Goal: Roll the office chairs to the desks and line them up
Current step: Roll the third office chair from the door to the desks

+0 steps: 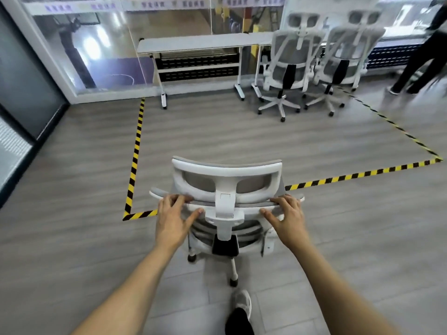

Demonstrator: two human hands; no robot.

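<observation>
Head view: left hand [173,218] and right hand [286,217] grip the back rim of the chair [227,169] at 6 o'clock, one either side of its spine, presumably to steer it straight toward the desk [193,43] at 11 o'clock, beside two parked chairs [290,56] at 1 o'clock.

The near chair [227,170], a white frame with grey mesh back and headrest, stands upright at near centre, its back nearest and facing the desks. The left far chair [290,59] and the right far chair [348,56] match it. They stand side by side far right, at the right desk [264,37]. The white left desk [193,43] stands far centre.
</observation>
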